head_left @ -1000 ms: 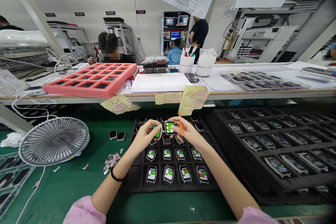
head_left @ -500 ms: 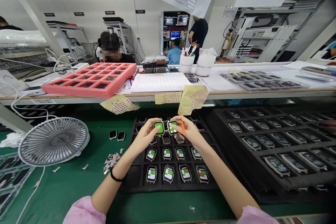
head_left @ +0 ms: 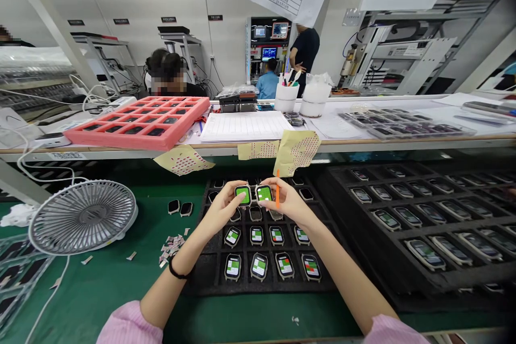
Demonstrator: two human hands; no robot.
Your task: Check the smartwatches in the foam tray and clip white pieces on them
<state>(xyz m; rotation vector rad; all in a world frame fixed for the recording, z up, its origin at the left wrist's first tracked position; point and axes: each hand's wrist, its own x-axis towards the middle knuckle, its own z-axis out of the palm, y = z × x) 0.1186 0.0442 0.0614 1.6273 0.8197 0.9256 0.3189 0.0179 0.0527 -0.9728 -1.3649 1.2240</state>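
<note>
My left hand [head_left: 228, 202] grips a square smartwatch body [head_left: 242, 195] with a lit green screen, thumb over its face. A second smartwatch body [head_left: 264, 193], also showing green with white patches, is in my right hand [head_left: 287, 200]. That hand also carries a thin orange stick [head_left: 278, 193] between its fingers. Both watches are held side by side above a black foam tray [head_left: 213, 277]. In the tray's slots lie several watch bodies; the front rows show lit screens, such as the red and green watch [head_left: 285, 266]. Watches behind my hands are partly hidden.
A grey fan [head_left: 83, 217] stands at left, near two dark watch bodies [head_left: 179, 207] and scattered small tabs [head_left: 171, 247]. Another black tray [head_left: 387, 247] of watches is at right. The shelf [head_left: 226, 145] ahead bears a pink foam tray [head_left: 169, 140] and papers. Several people are beyond.
My right thumb has moved off the middle of its watch's screen to the lower edge. The orange stick has swung closer to upright. Both watches stay nearly in place.
</note>
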